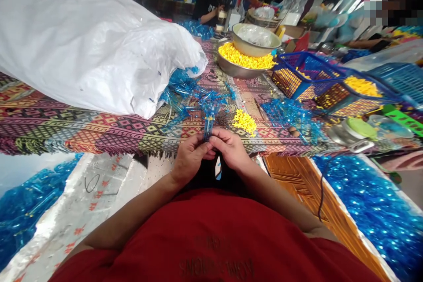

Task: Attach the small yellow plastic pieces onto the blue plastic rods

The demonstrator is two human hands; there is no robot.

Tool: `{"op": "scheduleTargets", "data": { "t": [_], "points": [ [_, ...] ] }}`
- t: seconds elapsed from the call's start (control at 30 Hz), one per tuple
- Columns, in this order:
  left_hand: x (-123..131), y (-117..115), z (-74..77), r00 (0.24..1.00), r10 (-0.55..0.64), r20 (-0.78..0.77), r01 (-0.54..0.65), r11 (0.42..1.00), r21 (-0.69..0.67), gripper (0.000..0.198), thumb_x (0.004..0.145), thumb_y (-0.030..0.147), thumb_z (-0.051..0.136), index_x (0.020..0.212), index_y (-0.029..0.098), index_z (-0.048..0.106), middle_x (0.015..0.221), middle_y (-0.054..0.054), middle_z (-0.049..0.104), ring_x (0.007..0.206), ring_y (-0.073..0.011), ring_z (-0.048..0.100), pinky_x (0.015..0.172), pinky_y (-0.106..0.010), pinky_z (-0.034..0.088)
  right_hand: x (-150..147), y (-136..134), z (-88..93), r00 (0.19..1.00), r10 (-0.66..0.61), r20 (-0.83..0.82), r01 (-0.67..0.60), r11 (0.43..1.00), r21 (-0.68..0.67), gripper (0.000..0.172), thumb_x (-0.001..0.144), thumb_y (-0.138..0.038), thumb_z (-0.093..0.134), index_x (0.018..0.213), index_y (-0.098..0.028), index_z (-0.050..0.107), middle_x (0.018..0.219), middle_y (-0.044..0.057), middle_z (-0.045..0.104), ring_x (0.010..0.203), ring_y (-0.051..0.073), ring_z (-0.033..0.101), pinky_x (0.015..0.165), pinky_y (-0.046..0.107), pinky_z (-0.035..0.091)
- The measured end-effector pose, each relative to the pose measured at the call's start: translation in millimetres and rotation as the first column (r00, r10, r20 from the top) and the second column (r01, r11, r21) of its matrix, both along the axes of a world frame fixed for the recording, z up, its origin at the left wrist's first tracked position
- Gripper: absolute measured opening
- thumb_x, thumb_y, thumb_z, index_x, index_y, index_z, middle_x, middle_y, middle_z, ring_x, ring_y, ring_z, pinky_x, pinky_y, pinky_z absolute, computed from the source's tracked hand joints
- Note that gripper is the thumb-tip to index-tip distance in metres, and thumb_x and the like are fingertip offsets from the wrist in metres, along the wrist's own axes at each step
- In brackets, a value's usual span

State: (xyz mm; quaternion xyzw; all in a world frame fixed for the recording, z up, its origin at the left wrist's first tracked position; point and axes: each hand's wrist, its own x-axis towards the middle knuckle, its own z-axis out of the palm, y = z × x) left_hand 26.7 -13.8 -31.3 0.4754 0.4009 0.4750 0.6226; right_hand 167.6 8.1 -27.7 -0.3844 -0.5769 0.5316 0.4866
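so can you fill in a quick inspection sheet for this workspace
Surface: patterned cloth, fringed along its front edge
Job's things: blue plastic piece at the cloth's front edge; small pile of yellow pieces just beyond
Clutter: white sack at left; metal basin and blue baskets farther right, holding more yellow pieces
Hands: left hand and right hand, fingers closed on the blue plastic piece
Cables: dark cord hanging at right; where it leads is unclear
Surroundings: another person in the background

Plastic parts [211, 102] on the tablecloth [139, 134] between sack [99, 39], left, and baskets [291, 80], right; stacked bowls [255, 48] behind
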Motion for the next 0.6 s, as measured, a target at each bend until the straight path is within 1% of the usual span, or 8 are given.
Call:
{"op": "scheduleTargets", "data": {
  "t": [0.1, 0.17, 0.23, 0.3, 0.4, 0.47, 0.53, 0.6],
  "points": [
    [-4.4, -0.3, -1.0, 0.996, -0.004, -0.089, 0.007, 0.999, 0.036, 0.032, 0.077, 0.036, 0.065, 0.102, 0.015, 0.065, 0.097, -0.006, 0.067, 0.073, -0.0152, 0.066, 0.068, -0.030, 0.058, 2.5, -1.7, -1.5, 0.999, -0.040, -0.002, 0.040, 0.999, 0.007, 0.025, 0.078, -0.042, 0.065, 0.081, -0.017, 0.064, 0.075, 0.000, 0.059, 0.070, 0.012, 0.053, 0.067, 0.026, 0.046],
    [-8.6, 1.2, -0.3, 0.982, 0.084, -0.171, -0.066, 0.992, 0.108, 0.031, 0.077, 0.036, 0.065, 0.102, 0.016, 0.066, 0.107, -0.008, 0.065, 0.077, -0.0155, 0.066, 0.068, -0.028, 0.056, 4.8, -2.2, -0.7, 0.998, -0.057, 0.031, 0.057, 0.998, -0.011, 0.028, 0.079, -0.044, 0.063, 0.083, -0.017, 0.061, 0.072, -0.001, 0.058, 0.064, 0.011, 0.052, 0.063, 0.025, 0.045],
    [-12.4, 4.9, 2.7, 0.970, 0.155, -0.188, -0.124, 0.979, 0.164, 0.032, 0.077, 0.036, 0.066, 0.102, 0.017, 0.064, 0.102, -0.007, 0.066, 0.075, -0.0143, 0.065, 0.066, -0.026, 0.055, 6.4, -3.3, 2.1, 0.989, 0.001, 0.147, -0.003, 1.000, 0.017, 0.029, 0.081, -0.046, 0.061, 0.083, -0.017, 0.060, 0.069, -0.001, 0.058, 0.061, 0.010, 0.052, 0.059, 0.025, 0.044],
    [-14.5, 9.9, 8.0, 0.981, 0.130, -0.141, -0.105, 0.980, 0.169, 0.029, 0.076, 0.035, 0.067, 0.098, 0.016, 0.063, 0.086, -0.003, 0.066, 0.066, -0.0121, 0.062, 0.061, -0.024, 0.052, 5.7, -6.0, 5.5, 0.961, 0.078, 0.266, -0.101, 0.992, 0.074, 0.029, 0.084, -0.046, 0.058, 0.082, -0.017, 0.059, 0.072, 0.000, 0.060, 0.063, 0.011, 0.054, 0.059, 0.024, 0.044],
    [-14.2, 16.0, 18.1, 0.995, 0.096, -0.009, -0.093, 0.985, 0.144, 0.023, 0.077, 0.033, 0.067, 0.091, 0.016, 0.061, 0.078, 0.000, 0.065, 0.061, -0.0110, 0.061, 0.054, -0.021, 0.049, -0.5, -12.4, 7.5, 0.939, 0.172, 0.296, -0.198, 0.978, 0.060, 0.028, 0.087, -0.045, 0.053, 0.085, -0.018, 0.056, 0.075, 0.001, 0.061, 0.063, 0.011, 0.058, 0.056, 0.024, 0.046],
    [-11.9, 17.4, 24.4, 0.988, 0.124, 0.095, -0.136, 0.981, 0.141, 0.021, 0.077, 0.030, 0.066, 0.093, 0.017, 0.060, 0.084, -0.002, 0.067, 0.069, -0.0131, 0.064, 0.059, -0.023, 0.051, -6.7, -16.3, 5.5, 0.938, 0.226, 0.262, -0.230, 0.973, -0.015, 0.027, 0.088, -0.044, 0.051, 0.082, -0.017, 0.054, 0.071, 0.001, 0.061, 0.058, 0.011, 0.059, 0.052, 0.022, 0.046],
    [-8.0, 16.8, 28.9, 0.973, 0.137, 0.186, -0.167, 0.973, 0.157, 0.020, 0.076, 0.025, 0.066, 0.093, 0.017, 0.060, 0.089, -0.003, 0.068, 0.081, -0.0155, 0.066, 0.071, -0.026, 0.053, -13.2, -18.7, 1.0, 0.933, 0.254, 0.255, -0.243, 0.967, -0.076, 0.029, 0.089, -0.042, 0.048, 0.075, -0.017, 0.052, 0.061, -0.001, 0.060, 0.050, 0.010, 0.057, 0.046, 0.021, 0.043],
    [-3.5, 15.3, 30.8, 0.961, 0.132, 0.243, -0.173, 0.972, 0.157, 0.020, 0.074, 0.021, 0.067, 0.091, 0.017, 0.059, 0.088, -0.003, 0.068, 0.083, -0.0162, 0.067, 0.078, -0.030, 0.053, -19.3, -19.5, -5.8, 0.931, 0.250, 0.267, -0.237, 0.968, -0.079, 0.031, 0.090, -0.041, 0.046, 0.069, -0.018, 0.050, 0.053, -0.002, 0.059, 0.043, 0.009, 0.052, 0.042, 0.019, 0.039]
  ]
}}
